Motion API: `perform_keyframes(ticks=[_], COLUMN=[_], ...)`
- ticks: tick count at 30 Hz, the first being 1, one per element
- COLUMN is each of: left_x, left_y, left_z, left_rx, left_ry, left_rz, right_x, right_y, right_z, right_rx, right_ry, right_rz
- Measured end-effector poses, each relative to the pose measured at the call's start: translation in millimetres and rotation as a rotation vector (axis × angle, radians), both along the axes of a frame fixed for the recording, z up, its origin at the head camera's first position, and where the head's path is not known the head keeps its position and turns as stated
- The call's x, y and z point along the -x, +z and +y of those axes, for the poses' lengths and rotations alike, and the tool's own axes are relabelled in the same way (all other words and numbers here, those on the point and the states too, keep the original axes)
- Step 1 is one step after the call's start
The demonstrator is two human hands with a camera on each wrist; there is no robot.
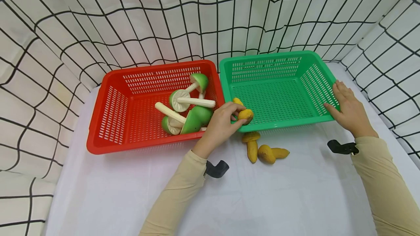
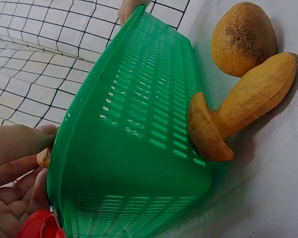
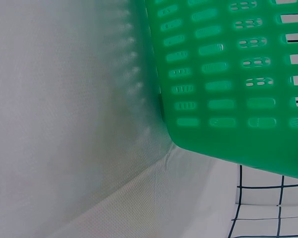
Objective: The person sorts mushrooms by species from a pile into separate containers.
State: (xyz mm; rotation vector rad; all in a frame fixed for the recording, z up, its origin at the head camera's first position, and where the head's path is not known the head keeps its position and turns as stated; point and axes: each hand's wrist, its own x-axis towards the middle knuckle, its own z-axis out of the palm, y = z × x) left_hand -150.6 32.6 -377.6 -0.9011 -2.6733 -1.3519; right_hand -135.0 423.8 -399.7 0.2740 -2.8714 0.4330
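My left hand [image 1: 220, 124] pinches a yellow toy mushroom [image 1: 246, 116] over the near left corner of the green basket [image 1: 285, 123]. In the left wrist view the basket's rim hides most of that mushroom. Two more yellow mushrooms lie on the table just in front of the basket: one [image 1: 252, 150] points its stem toward me, the other [image 1: 266, 154] points its stem right. At the basket's right rim rests my right hand [image 1: 352, 110], fingers extended and thumb spread. The right wrist view shows only the basket's outer wall [image 3: 213, 109], not the hand.
A red basket [image 1: 147, 143] stands directly left of the green one. Several green-capped toy mushrooms [image 1: 193, 119] with pale stems lie in its right half. White cloth covers the table [image 1: 262, 199]. Black netting [image 1: 216, 21] over white fabric surrounds the back and sides.
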Motion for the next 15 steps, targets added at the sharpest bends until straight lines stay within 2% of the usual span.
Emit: perform_keyframes(ticks=[8,15], left_x=[-0.4,-1.2], left_y=[0.0,-1.5], left_z=[0.5,0.2], left_rx=[0.0,-0.047], left_ry=[0.004,-0.002], left_rz=[0.012,0.001], right_x=[0.8,1.1], right_y=[-0.1,-0.9], right_z=[0.3,-0.1], right_rx=[-0.005,0.0], right_ry=[-0.008,-0.01], right_rz=[-0.004,-0.007])
